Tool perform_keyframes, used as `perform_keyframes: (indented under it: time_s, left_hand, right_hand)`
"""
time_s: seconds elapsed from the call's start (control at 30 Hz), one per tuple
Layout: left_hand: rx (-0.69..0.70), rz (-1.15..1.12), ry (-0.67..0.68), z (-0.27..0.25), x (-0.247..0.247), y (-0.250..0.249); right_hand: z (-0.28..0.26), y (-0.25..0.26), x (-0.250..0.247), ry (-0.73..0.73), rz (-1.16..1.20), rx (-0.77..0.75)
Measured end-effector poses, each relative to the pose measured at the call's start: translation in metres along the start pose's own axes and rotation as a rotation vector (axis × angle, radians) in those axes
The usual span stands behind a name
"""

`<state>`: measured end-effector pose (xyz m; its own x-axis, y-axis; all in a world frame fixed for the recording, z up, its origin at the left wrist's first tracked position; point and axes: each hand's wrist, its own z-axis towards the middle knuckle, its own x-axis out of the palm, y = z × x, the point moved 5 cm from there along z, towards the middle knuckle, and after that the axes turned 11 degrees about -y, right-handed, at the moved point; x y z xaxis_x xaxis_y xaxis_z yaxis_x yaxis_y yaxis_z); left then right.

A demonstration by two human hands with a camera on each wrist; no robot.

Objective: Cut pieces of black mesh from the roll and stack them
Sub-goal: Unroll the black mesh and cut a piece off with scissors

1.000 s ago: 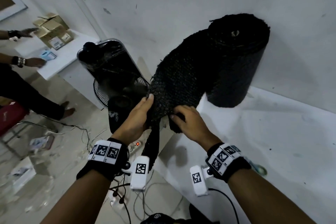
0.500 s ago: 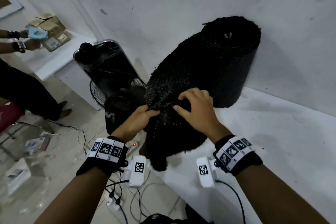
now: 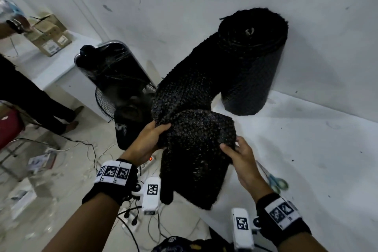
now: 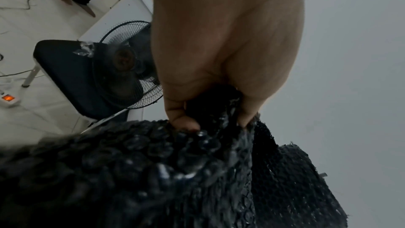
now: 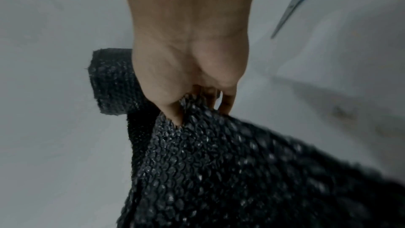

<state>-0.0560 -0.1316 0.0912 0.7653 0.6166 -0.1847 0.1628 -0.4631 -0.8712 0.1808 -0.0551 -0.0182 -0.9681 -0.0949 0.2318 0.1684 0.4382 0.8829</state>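
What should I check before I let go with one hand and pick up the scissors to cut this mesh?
1. Left hand grips the pulled-out mesh: ok, thumb and fingers curl round its edge in the left wrist view.
2. Right hand grips the mesh: ok, it pinches the opposite edge.
3. Roll stands upright against the wall: ok.
4. Scissors free and near: ok, lying on the white surface beside the right hand.
5. Mesh lies flat for cutting: not ok, it is folded over and hangs off the surface edge.
6. Cut line marked: cannot tell.
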Motion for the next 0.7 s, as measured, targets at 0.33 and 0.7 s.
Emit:
perform_keyframes:
  time_s: [0.33,0.7]
  left_hand:
    - [0.252,0.081,-0.03,-0.014,-0.038,-0.014]
    - [0.509,0.293,0.003,-0.031,-0.029,-0.028]
  right_hand:
    - [0.021,0.07,-0.06,-0.083,-0.055,-0.166]
    - [0.019,0.116,-0.069,0.192,-0.347,-0.344]
